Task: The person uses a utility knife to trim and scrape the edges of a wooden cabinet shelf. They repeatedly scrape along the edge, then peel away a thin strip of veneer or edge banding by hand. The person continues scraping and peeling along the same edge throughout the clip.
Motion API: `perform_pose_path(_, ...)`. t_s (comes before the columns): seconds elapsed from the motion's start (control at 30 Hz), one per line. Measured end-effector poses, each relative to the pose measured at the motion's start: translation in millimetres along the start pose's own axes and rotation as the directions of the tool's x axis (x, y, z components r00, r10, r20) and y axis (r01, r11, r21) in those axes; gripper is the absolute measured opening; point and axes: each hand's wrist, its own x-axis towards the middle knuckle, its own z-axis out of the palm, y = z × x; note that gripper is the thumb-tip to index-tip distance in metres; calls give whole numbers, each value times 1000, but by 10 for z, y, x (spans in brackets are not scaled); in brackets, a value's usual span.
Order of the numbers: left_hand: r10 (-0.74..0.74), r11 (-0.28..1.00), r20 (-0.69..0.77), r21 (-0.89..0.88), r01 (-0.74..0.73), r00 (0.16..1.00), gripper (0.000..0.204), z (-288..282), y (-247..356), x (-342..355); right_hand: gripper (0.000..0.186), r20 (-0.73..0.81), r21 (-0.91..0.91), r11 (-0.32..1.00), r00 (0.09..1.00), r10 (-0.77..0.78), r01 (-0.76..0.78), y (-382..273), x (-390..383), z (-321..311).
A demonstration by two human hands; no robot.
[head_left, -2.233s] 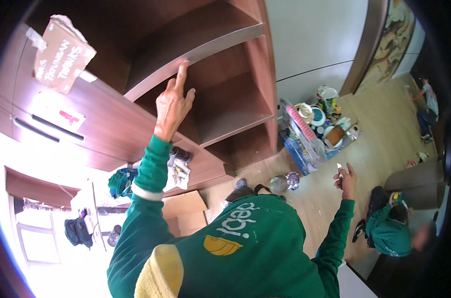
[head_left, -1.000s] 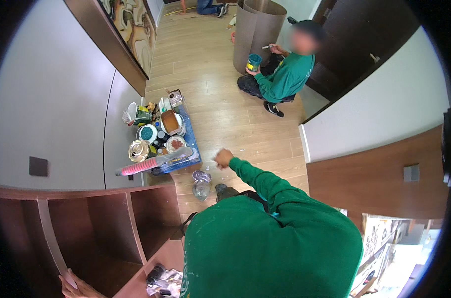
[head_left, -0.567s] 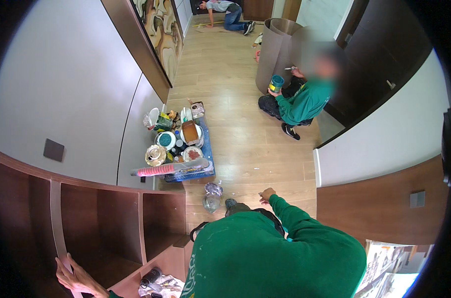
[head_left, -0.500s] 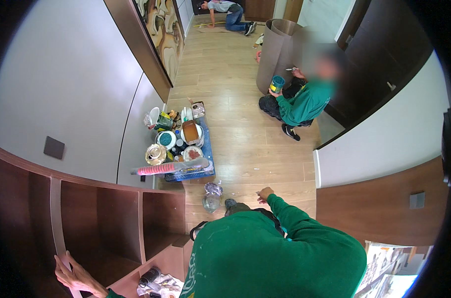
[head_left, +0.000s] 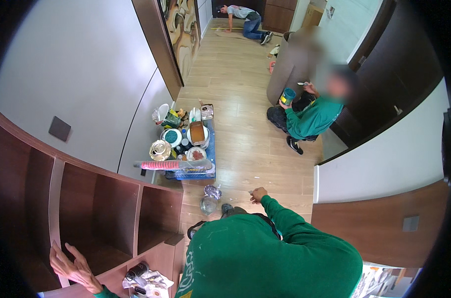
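My left hand [head_left: 74,268] is open at the lower left, its fingers spread beside the upright divider [head_left: 57,208] of a brown wooden shelf unit [head_left: 94,233]. Whether the fingertips touch the divider, I cannot tell. My right hand [head_left: 258,194] reaches out over the floor with its fingers closed. Something small and greyish pokes out from them, too small to name. Below the shelf compartments, a dark can [head_left: 137,270] rests near a crumpled white cloth [head_left: 153,285].
A blue crate [head_left: 211,149] full of tubs and cans stands ahead, with a pink-striped wrapped roll [head_left: 173,165] across it. A clear jar [head_left: 208,204] stands nearer. To the right a co-worker in green [head_left: 310,116] crouches with a teal can [head_left: 287,96]; another person [head_left: 250,22] kneels far off.
My left hand has loosened from the divider and its fingers have spread. My right hand has shifted slightly left, still closed. The whole view has moved a little.
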Motion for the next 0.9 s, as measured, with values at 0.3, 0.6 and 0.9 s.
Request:
perform_pose_path(0.3, -94, 994, 85, 69, 89, 992, 34, 129, -161, -72, 24, 13, -48, 997, 998, 58, -57, 85, 62, 53)
perform_pose_path(0.6, -112, 988, 15, 107, 110, 994, 38, -149, -229, -19, 23, 78, 39, 999, 997, 10, -13, 61, 198, 166)
perform_pose_path(0.9, -332, 943, 42, 11, 332, 942, 20, -434, 60, -17, 17, 183, 16, 1000, 983, 1, -4, 240, 560, 100)
